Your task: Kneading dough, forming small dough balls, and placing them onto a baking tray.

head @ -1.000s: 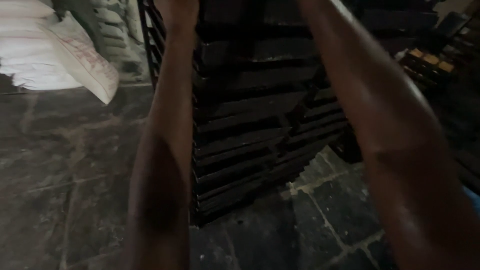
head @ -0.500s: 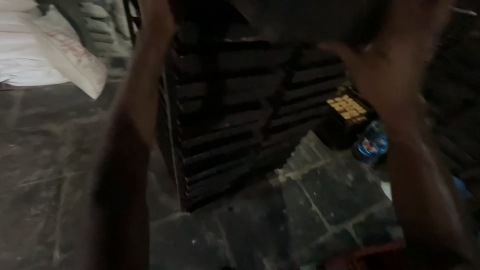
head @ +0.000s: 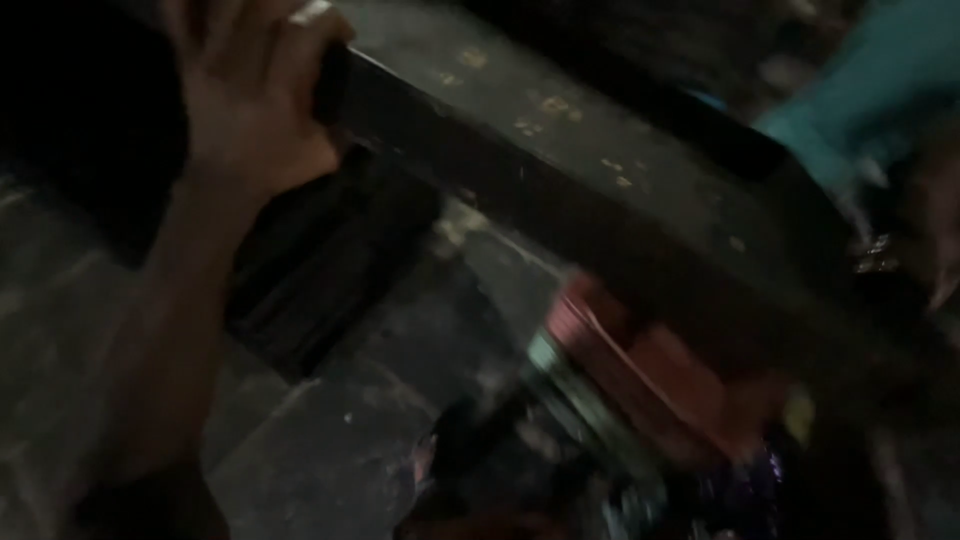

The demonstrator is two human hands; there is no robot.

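Head view, blurred and dim. The left hand (head: 250, 95) is closed over the upper-left end of a long dark tray (head: 560, 190), fingers wrapped across its edge, with the forearm running down and to the left from the wrist. The tray's long axis slopes diagonally away from this hand, from upper left down toward the right edge of the view, so that its far end lies well apart from the left hand and close to where the right hand (head: 940, 240) appears as a sliver at the frame border; whether that hand grips the tray cannot be told. Beyond the tray's far end shows a patch of teal cloth (head: 860, 110). Below the tray, under the span between the hands, lie a reddish object (head: 660, 370) and the stone floor (head: 330, 460); a dark stack (head: 320, 260) stands just beneath the left wrist.
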